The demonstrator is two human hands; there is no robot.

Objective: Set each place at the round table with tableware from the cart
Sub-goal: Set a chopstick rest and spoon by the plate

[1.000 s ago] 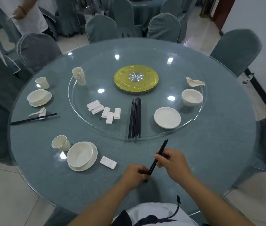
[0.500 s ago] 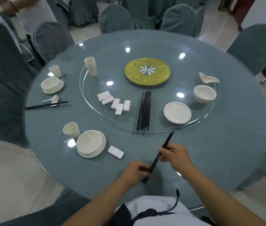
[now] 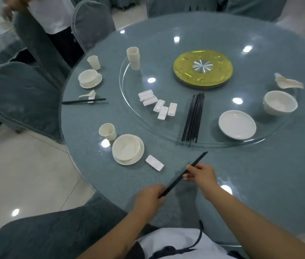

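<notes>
CHANGE: chopsticks (image 3: pixel 183 173) unmoved, both hands' grip retained, left hand (image 3: pixel 150 198), right hand (image 3: pixel 202 175) | NEXT: lay on near-left rest (image 3: pixel 154 162) | desk (image 3: pixel 260 174)

Both hands have carried the chopsticks (image 3: pixel 183 173) leftward toward the rest (image 3: pixel 154 162).

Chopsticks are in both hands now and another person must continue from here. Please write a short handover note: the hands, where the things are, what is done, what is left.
Left hand grips the near end of the black chopsticks; right hand pinches them near the middle, above the table.
Far-left place is set: cup, bowl on saucer, spoon and chopsticks on a rest.
Near-left place has cup, bowl on saucer and empty rest; no chopsticks or spoon yet.
On the glass turntable: stacked cups, rests, chopstick bundle, plate, bowl, spoons.
Left: lay the held pair on the empty rest, probably; add a spoon; set the other places.
</notes>
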